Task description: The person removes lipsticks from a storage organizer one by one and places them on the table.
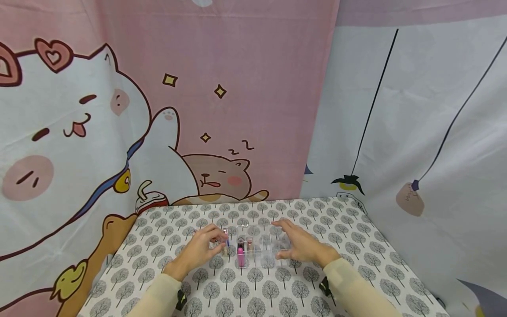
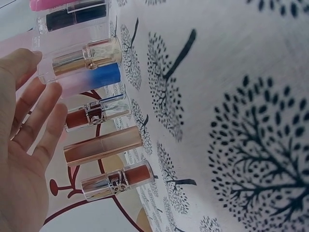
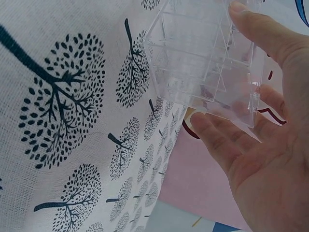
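Observation:
My left hand [image 1: 206, 244] is at a standing gold lipstick with a clear end [image 2: 72, 64]. In the left wrist view, the thumb and extended fingers lie around its upper end. Below it in that view stand a pink-and-blue tube [image 2: 99, 81], a dark red lipstick [image 2: 79, 117], a rose-gold lipstick [image 2: 104, 147] and a silver-based lipstick [image 2: 104, 186]. My right hand [image 1: 301, 244] spans the right end of a clear compartment box [image 3: 186, 58], holding it between the thumb at one edge and the fingers at the other.
Toward the box's left end are a bright pink tube [image 1: 240, 257], a black tube [image 1: 240, 243] and a brownish lipstick [image 1: 249, 244]. A tree-print cloth [image 1: 241, 290] covers the table. Cartoon-printed curtains [image 1: 257, 88] hang behind and at the sides.

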Demonstrator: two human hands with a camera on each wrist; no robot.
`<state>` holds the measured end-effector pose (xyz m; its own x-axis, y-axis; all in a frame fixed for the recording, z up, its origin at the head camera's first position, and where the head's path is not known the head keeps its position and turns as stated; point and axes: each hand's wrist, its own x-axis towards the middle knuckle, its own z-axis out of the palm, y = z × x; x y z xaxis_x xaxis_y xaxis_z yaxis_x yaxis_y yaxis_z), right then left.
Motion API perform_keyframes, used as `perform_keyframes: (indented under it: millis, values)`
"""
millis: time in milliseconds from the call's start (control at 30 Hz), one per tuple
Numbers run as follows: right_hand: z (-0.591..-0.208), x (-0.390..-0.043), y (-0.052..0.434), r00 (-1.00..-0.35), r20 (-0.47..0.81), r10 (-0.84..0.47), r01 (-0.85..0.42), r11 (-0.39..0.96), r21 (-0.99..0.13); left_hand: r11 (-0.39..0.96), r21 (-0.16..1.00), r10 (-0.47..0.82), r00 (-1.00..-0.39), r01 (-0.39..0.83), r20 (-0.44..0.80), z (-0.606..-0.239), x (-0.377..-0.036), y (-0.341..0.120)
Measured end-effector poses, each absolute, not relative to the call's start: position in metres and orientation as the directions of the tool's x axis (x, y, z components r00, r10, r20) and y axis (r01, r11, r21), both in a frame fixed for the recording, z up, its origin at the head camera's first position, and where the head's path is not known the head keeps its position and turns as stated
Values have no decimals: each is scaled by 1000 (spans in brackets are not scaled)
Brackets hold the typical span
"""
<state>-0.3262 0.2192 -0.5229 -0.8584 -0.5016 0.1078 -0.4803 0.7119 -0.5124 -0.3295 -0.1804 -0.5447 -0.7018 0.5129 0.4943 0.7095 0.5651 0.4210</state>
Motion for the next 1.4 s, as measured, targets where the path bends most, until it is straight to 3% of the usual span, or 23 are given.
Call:
perform_keyframes:
  millis: [1400]
  values:
    - [-524, -328, 221, -853, 106, -510, -481, 692, -538, 537, 290, 535, -586, 792, 609, -528, -331, -148]
